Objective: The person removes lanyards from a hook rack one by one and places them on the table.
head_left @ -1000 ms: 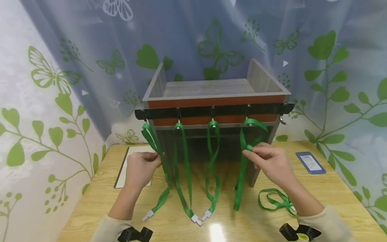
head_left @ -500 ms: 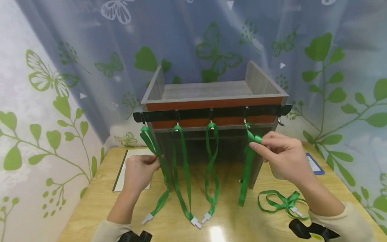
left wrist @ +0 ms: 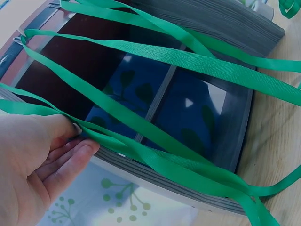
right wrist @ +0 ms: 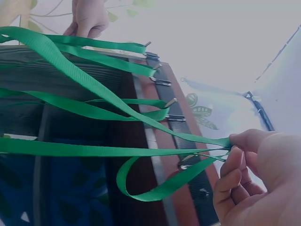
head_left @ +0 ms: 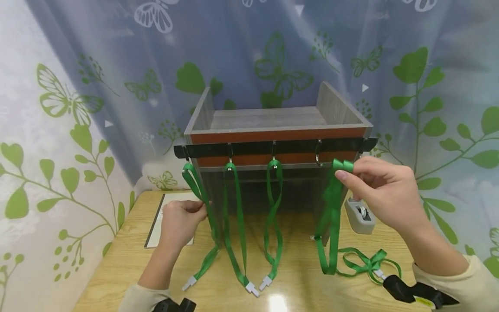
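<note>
Green lanyards hang from a dark hook rail. My left hand pinches the leftmost lanyard partway down its strap; in the left wrist view that strap runs past the fingertips. Two more lanyards, one and another, hang from the middle hooks with white clips at their lower ends. Off to the right, my right hand pinches another lanyard near its top, apart from the bare fourth hook. Its lower loop dangles by the table.
The rail crosses the front of a grey wooden stand. On the table a tied green lanyard lies at right, near a grey tape dispenser. A notebook lies at left.
My right hand has pulled its lanyard off the fourth hook and moved right with it. The tape dispenser has come into sight; the blue card holder is now hidden. My left hand stays put.
</note>
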{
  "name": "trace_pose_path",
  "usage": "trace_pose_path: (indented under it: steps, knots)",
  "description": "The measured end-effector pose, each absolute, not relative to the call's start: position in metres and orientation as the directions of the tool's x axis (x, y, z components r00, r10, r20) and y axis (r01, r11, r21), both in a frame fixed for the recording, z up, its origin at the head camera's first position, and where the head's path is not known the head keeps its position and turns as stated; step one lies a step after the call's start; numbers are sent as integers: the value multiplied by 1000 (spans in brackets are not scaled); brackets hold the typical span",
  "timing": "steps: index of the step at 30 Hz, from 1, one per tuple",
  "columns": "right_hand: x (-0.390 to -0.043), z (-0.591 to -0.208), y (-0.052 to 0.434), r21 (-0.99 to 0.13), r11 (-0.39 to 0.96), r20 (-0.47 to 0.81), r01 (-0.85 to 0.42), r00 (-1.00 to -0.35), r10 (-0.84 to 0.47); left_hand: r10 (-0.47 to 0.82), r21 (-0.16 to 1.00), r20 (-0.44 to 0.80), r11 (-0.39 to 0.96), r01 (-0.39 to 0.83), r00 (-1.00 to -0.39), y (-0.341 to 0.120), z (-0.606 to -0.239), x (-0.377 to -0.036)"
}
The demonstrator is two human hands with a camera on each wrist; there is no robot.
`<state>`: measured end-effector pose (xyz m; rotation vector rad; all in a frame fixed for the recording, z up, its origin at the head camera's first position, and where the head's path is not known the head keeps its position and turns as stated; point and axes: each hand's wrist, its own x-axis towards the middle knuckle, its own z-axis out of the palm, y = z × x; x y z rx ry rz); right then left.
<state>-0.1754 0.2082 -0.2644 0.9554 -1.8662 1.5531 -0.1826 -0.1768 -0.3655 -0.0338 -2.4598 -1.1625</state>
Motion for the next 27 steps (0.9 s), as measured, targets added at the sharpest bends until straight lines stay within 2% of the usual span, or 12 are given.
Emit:
trace_pose_path:
  steps: [10,19,27]
  knots:
    - [-170,-257,210,-625,-4,773,-780,-619,-143,-146,721,399,660,211,-905,-179,-366,-183]
    - [-168,-277,220,-643,-51,765,-764,-637,-95,-129,716,413,657,234,-902,-177,-367,-182]
    - [-162,-295,228,-738,13,670,-675,-735,-103,-131,712,422,660,239,-897,-177,-366,-182]
